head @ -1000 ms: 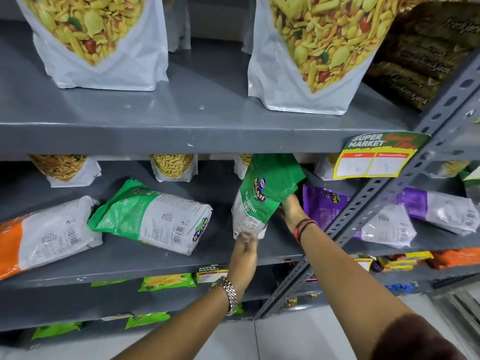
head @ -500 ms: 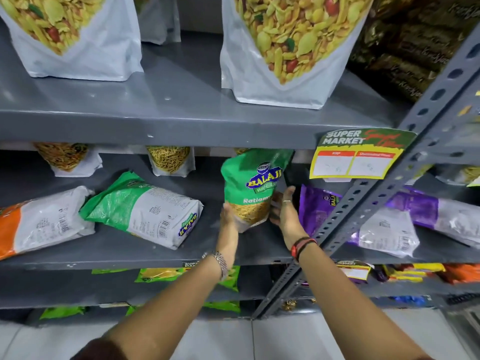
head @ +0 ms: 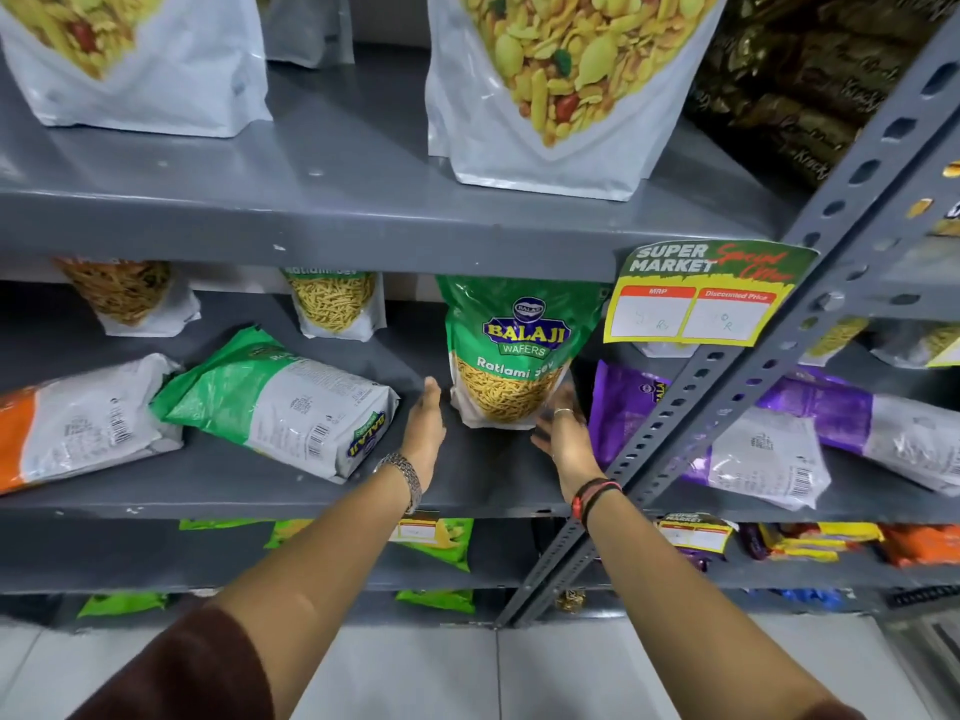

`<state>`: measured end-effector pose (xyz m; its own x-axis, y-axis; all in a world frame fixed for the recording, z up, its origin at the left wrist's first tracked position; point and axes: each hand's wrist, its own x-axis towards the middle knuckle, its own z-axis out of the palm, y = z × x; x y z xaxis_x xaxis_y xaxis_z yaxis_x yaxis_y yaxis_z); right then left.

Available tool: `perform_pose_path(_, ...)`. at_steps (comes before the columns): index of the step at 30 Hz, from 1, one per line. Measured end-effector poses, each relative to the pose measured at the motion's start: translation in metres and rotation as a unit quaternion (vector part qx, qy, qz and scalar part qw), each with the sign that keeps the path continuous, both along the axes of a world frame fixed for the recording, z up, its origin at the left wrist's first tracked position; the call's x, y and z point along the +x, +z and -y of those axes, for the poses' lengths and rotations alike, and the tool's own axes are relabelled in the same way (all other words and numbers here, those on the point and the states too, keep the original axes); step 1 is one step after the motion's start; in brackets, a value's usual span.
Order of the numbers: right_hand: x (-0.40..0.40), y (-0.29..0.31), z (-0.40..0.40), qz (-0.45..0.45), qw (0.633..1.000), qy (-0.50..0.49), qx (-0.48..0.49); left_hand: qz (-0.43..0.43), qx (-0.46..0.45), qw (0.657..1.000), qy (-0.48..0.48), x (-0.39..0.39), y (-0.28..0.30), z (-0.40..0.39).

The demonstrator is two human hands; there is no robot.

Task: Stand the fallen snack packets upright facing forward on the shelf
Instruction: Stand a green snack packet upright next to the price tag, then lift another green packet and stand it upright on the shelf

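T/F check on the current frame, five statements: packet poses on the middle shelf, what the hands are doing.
1. The green Balaji packet between the hands stands upright with its front label facing out. True.
2. The left hand is clamped around that packet. False: it is open, just left of the packet with a gap showing.
3. The second green packet to the left lies on its side with its barcode showing. True.
4. The purple packet behind the slanted upright stands upright. False: it lies flat on the shelf.
5. The right hand is open, fingers spread by the upright packet's lower right corner. True; contact is unclear.
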<state>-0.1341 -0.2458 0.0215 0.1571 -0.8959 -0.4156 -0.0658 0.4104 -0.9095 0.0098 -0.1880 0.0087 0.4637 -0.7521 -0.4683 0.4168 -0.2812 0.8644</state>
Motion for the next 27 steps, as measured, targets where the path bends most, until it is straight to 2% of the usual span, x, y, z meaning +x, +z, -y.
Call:
perform_pose_path(3, 0.004, -0.007, -0.013, -0.039, 0.999, 0.003, 0.034, -0.034, 0.018, 0.999, 0.019, 0.006, -0.011, -0.028)
perform_pose_path(7, 0.034, -0.005, -0.033, -0.052, 0.987, 0.143, 0.042, -0.099, 0.030, 0.994, 0.024, 0.019, -0.021, -0.085)
perform_pose_path(9, 0.059, -0.001, -0.040, -0.057, 0.980, 0.189, -0.001, -0.128, 0.044, 0.990, 0.036, 0.033, -0.024, -0.111)
perform_pose_path(12, 0.101, 0.008, -0.048, -0.105, 0.967, 0.202, -0.115, -0.124, 0.070, 0.988, 0.061, 0.061, -0.019, -0.146)
perform_pose_path(16, 0.156, 0.015, -0.045, -0.199, 0.922, 0.257, -0.213, -0.099, 0.061, 0.986, 0.120, 0.107, -0.008, -0.168)
perform_pose_path(18, 0.182, 0.016, -0.038, -0.271, 0.883, 0.302, -0.236, -0.099, 0.060, 0.984, 0.134, 0.129, -0.007, -0.169)
perform_pose_path(20, 0.205, 0.017, -0.029, -0.328, 0.855, 0.339, -0.215, -0.107, 0.064, 0.984, 0.129, 0.145, -0.007, -0.164)
perform_pose_path(25, 0.242, 0.013, -0.010, -0.403, 0.799, 0.419, -0.155, -0.157, 0.058, 0.982, 0.090, 0.174, -0.013, -0.147)
perform_pose_path(27, 0.248, 0.013, -0.011, -0.407, 0.805, 0.410, -0.137, -0.185, 0.045, 0.978, 0.082, 0.185, -0.017, -0.145)
